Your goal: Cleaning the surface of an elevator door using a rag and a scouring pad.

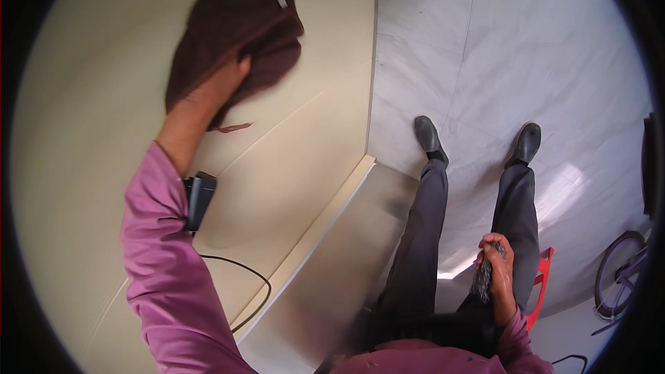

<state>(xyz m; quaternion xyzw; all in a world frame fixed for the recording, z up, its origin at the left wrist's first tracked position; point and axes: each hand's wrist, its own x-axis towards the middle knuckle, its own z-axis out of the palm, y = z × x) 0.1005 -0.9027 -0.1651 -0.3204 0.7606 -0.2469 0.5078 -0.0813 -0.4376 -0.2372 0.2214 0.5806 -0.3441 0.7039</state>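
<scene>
My left hand is pressed to a dark maroon cloth that lies spread against a cream wall panel; a fold of the cloth hides most of the fingers, and a small white tag shows on it. Low in front of my right thigh, my right hand is closed around a wad of dark grey metallic scouring wool. Beside my left forearm, a dark box-shaped device sits at the panel, partly behind the sleeve.
A black cable curves over the panel's lower part. A shiny metal surface stands beside my left leg. Behind my right leg is a red plastic item, and a bicycle wheel stands at the far right. The floor is pale grey.
</scene>
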